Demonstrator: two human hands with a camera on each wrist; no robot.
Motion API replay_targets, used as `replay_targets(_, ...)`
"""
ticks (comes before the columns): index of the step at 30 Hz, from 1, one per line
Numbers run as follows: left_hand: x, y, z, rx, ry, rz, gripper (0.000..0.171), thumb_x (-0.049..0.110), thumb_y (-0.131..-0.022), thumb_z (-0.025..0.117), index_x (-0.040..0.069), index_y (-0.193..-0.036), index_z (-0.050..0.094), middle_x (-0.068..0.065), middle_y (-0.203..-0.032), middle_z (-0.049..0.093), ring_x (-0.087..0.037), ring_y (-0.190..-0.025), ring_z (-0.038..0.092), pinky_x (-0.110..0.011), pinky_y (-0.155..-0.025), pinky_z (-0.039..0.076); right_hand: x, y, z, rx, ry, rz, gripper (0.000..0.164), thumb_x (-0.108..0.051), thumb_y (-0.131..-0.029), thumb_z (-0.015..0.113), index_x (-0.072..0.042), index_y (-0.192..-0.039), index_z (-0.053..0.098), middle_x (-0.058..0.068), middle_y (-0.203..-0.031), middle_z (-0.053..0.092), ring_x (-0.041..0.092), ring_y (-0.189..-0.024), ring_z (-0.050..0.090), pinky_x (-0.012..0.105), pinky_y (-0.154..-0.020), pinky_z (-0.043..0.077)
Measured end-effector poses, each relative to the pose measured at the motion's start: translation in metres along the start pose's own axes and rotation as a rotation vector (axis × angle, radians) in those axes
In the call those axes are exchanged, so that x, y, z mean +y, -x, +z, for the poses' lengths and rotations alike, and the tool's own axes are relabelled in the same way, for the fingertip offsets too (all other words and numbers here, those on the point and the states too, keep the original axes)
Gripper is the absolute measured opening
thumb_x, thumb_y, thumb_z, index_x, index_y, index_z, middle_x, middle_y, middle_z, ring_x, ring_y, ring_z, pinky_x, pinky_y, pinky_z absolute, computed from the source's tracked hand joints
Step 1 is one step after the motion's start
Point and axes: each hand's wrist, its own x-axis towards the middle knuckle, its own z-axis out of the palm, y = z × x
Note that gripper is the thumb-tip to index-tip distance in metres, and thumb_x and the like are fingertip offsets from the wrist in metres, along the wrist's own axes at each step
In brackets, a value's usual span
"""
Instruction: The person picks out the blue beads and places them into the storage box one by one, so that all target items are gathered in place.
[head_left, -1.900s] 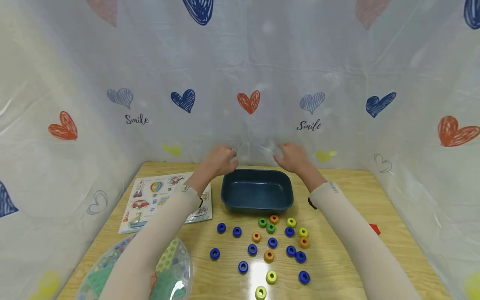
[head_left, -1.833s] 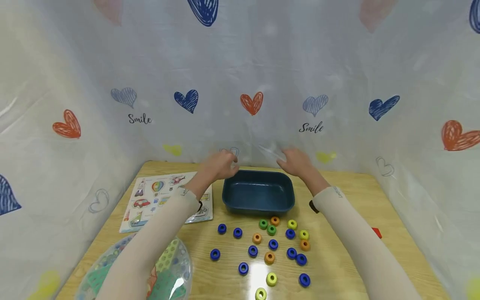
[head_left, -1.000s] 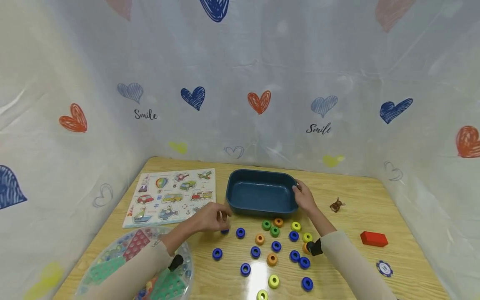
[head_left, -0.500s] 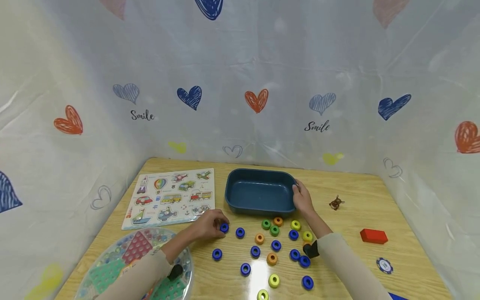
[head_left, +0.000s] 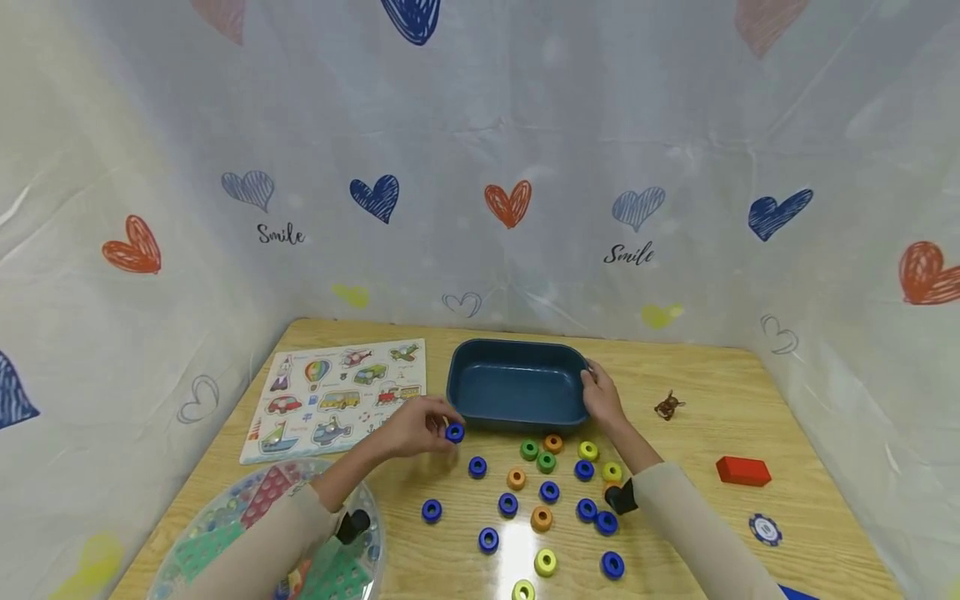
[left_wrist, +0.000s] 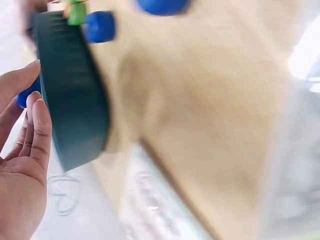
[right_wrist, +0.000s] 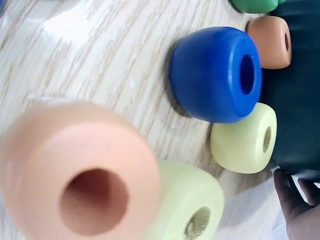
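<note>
My left hand [head_left: 418, 428] pinches a blue bead [head_left: 454, 432] between thumb and fingers, close by the near left corner of a dark teal tray [head_left: 517, 422]. In the left wrist view the blue bead [left_wrist: 22, 98] shows partly behind the fingertips, beside the tray's wall [left_wrist: 75, 90]. My right hand [head_left: 604, 398] grips the tray's right end, thumb on the rim. Loose beads lie in front of the tray: blue, such as one bead [head_left: 477, 467], green [head_left: 529, 450], orange [head_left: 542, 518] and yellow [head_left: 545, 562]. The right wrist view shows a blue bead [right_wrist: 215, 75] up close.
A picture puzzle board [head_left: 330, 400] lies at the back left. Nearer, a round clear container [head_left: 378, 533] of coloured pieces sits under my left forearm. To the right are a small brown animal figure [head_left: 667, 406], a red block [head_left: 743, 471] and a poker chip [head_left: 765, 529].
Both hands came down from behind the tray. The right took hold of its right end; the left reached the leftmost back blue bead, pinched it and raised it toward the tray.
</note>
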Motion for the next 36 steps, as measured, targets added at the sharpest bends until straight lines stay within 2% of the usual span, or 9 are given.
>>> replay_targets(5,0.01,-0.026,-0.013,0.027,0.011,-0.022,0.033,0.007,-0.073,0.079,0.001,-0.103,0.069,0.0,-0.089,0.058,-0.011,-0.066,0.058,-0.027,-0.058,0.05,-0.001,0.0,0.001,0.0,-0.003,0.012,0.044,-0.017,-0.102,0.03,0.002,-0.141,0.03,0.028,-0.134,0.039,0.04,-0.123,0.037,0.051,-0.101,0.031)
replay_targets(9,0.009,-0.052,-0.017,0.042,0.001,-0.086,0.035,0.009,-0.074,0.078,0.001,-0.106,0.068,0.0,-0.088,0.056,-0.011,-0.064,0.058,-0.027,-0.056,0.05,-0.002,0.001,0.001,0.0,-0.024,0.024,0.043,-0.015,-0.101,0.031,0.004,-0.14,0.031,0.029,-0.134,0.039,0.04,-0.123,0.037,0.05,-0.102,0.03)
replay_targets(14,0.005,-0.087,-0.014,0.065,-0.076,-0.165,0.034,0.008,-0.072,0.08,0.003,-0.104,0.069,-0.002,-0.088,0.057,-0.011,-0.064,0.058,-0.026,-0.055,0.049,-0.004,0.001,0.0,-0.008,-0.051,0.034,0.043,-0.015,-0.101,0.033,0.005,-0.14,0.031,0.028,-0.135,0.037,0.039,-0.125,0.035,0.049,-0.102,0.03)
replay_targets(18,-0.004,-0.11,-0.009,0.1,-0.148,-0.228,0.034,0.008,-0.069,0.082,0.003,-0.101,0.07,-0.003,-0.084,0.061,-0.013,-0.068,0.057,-0.025,-0.06,0.049,-0.005,0.001,-0.002,-0.026,-0.061,0.037,0.044,-0.015,-0.102,0.032,0.004,-0.14,0.03,0.028,-0.137,0.036,0.039,-0.126,0.034,0.05,-0.102,0.03)
replay_targets(21,-0.011,-0.123,-0.005,0.101,-0.195,-0.26,0.034,0.007,-0.066,0.083,0.001,-0.098,0.071,-0.005,-0.082,0.063,-0.015,-0.072,0.057,-0.026,-0.065,0.049,-0.006,0.002,-0.005,-0.03,-0.059,0.039,0.044,-0.014,-0.101,0.032,0.005,-0.14,0.03,0.028,-0.138,0.034,0.04,-0.126,0.033,0.05,-0.103,0.029)
replay_targets(30,-0.023,-0.142,-0.002,-0.002,-0.371,-0.299,0.029,0.002,-0.064,0.082,-0.001,-0.091,0.071,-0.009,-0.085,0.066,-0.021,-0.078,0.06,-0.03,-0.07,0.052,-0.008,0.003,-0.007,-0.037,-0.027,0.051,0.043,-0.015,-0.101,0.032,0.005,-0.14,0.031,0.028,-0.137,0.035,0.04,-0.126,0.034,0.05,-0.103,0.029)
replay_targets(36,-0.026,-0.148,0.005,-0.139,-0.498,-0.428,0.025,-0.001,-0.071,0.075,0.0,-0.095,0.069,-0.009,-0.092,0.065,-0.019,-0.08,0.059,-0.031,-0.072,0.052,-0.008,0.001,-0.009,-0.046,-0.029,0.048,0.044,-0.015,-0.101,0.033,0.005,-0.14,0.03,0.028,-0.137,0.035,0.04,-0.126,0.034,0.05,-0.102,0.03)
